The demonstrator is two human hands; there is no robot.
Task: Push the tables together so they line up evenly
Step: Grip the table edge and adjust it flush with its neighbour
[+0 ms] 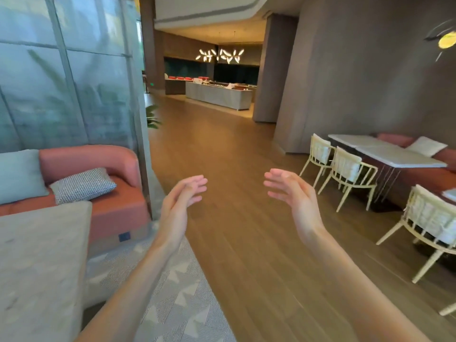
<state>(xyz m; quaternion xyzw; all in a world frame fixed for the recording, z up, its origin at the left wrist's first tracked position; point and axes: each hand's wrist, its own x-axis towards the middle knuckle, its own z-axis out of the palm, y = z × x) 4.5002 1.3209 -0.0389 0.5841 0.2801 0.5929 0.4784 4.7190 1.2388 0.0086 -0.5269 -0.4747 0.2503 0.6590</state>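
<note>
A: Hands?
B: Left hand [183, 193] and right hand [288, 191] are raised over the wood floor [234, 243], palms facing, fingers loose, grasping nothing.
A: The tables?
B: White tables [385, 151] at three o'clock look joined, though blur hides the seam. Cream chairs [350, 176] stand before them.
A: Left?
B: Grey table [42, 255] at eight, orange sofa [108, 188] at nine.

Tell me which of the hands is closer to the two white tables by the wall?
The right hand: the white tables stand on its side. Both hands are open, touching nothing; the left hand is farther.
</note>
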